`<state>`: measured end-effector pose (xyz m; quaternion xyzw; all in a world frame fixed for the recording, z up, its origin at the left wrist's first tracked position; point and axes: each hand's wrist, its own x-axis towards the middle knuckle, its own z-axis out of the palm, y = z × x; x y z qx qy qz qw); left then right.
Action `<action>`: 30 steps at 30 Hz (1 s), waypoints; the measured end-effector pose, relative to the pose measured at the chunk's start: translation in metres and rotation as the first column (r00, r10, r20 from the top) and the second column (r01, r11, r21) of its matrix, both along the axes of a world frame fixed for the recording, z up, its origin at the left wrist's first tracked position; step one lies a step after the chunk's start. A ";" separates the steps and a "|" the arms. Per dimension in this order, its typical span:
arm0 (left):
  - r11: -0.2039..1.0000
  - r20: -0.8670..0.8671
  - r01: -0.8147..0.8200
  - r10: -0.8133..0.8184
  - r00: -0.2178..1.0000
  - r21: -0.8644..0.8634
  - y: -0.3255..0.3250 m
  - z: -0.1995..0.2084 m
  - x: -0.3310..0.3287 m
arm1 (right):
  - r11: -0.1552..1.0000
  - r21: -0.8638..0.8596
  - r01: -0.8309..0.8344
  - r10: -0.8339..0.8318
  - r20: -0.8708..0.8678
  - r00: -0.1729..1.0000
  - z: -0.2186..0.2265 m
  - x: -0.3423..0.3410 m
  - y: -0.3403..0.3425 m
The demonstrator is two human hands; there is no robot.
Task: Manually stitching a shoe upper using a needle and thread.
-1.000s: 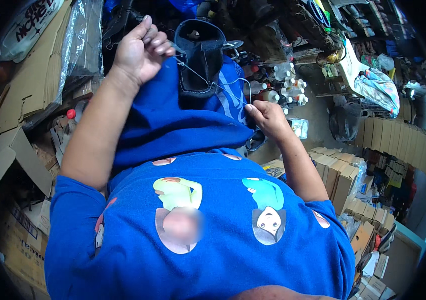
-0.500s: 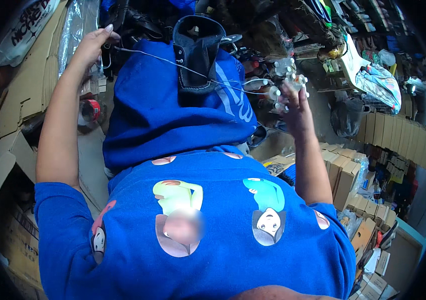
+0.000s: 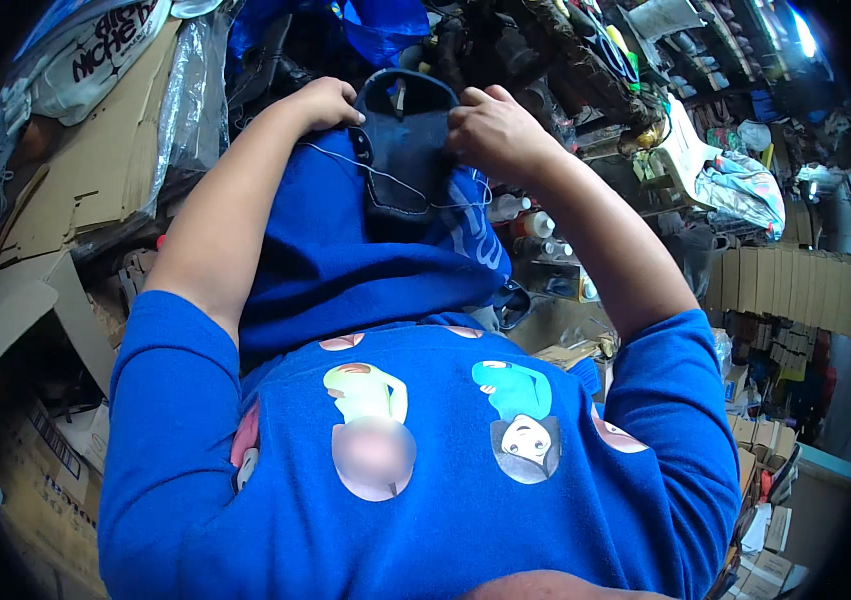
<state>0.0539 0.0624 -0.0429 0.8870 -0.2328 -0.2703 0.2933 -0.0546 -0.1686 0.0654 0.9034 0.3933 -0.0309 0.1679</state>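
Observation:
A black leather shoe upper (image 3: 411,150) rests on my blue-covered lap, its open end facing away from me. Pale stitching runs along its near edge. My left hand (image 3: 326,104) is at its left side with fingers curled and pressed together; what they pinch is hidden. At the opposite side, my right hand (image 3: 498,132) has its bent fingers closed on the upper's right edge. A thin white thread (image 3: 396,179) droops across the front of the upper, with slack on both sides.
Several clear bottles with white caps (image 3: 538,224) stand right of my lap. Flattened cardboard (image 3: 76,165) and an opened carton (image 3: 21,310) lie to the left. Stacked boxes (image 3: 786,288) and a white chair (image 3: 684,150) with cloth on it are at the right.
Both hands have come inward from wide apart to the two sides of the shoe upper. The thread, stretched out before, now hangs slack. The right hand has moved away from the bottles.

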 end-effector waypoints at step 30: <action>0.857 0.166 0.360 -0.320 0.933 -0.370 -0.055 0.037 -0.078 | 0.594 0.358 0.721 -0.346 -0.695 0.630 -0.022 -0.072 0.008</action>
